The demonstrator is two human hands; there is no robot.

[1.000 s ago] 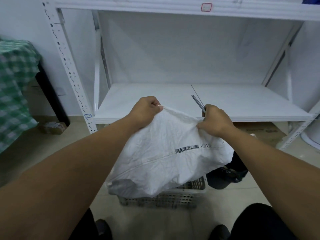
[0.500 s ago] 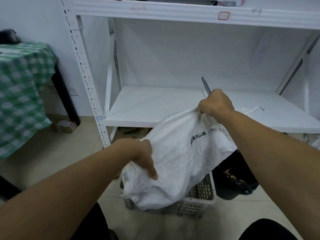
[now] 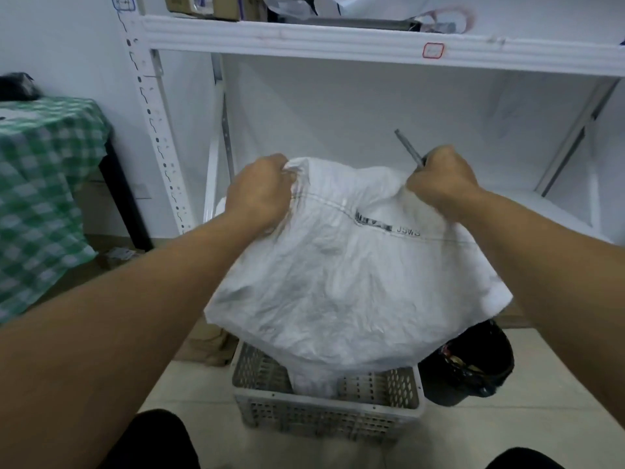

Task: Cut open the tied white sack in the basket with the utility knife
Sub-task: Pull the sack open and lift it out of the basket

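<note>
A crumpled white woven sack (image 3: pixel 341 286) with a black printed strip hangs lifted over a grey perforated plastic basket (image 3: pixel 324 414) on the floor; its lower end still reaches into the basket. My left hand (image 3: pixel 260 192) grips the sack's upper left edge. My right hand (image 3: pixel 441 181) grips the upper right edge together with a grey utility knife (image 3: pixel 407 147), whose thin end sticks up and away from my fist. The knife's tip points toward the shelf back.
A white metal shelving rack (image 3: pixel 338 38) stands right behind the basket, its lower shelf (image 3: pixel 558 211) at hand height. A black bucket (image 3: pixel 473 363) sits right of the basket. A table with a green checked cloth (image 3: pixel 40 184) is at left. My knees show at the bottom.
My left hand let go of the sack's lower side and moved up to grip its top left edge. The sack is now spread wider between both hands and lifted higher over the basket.
</note>
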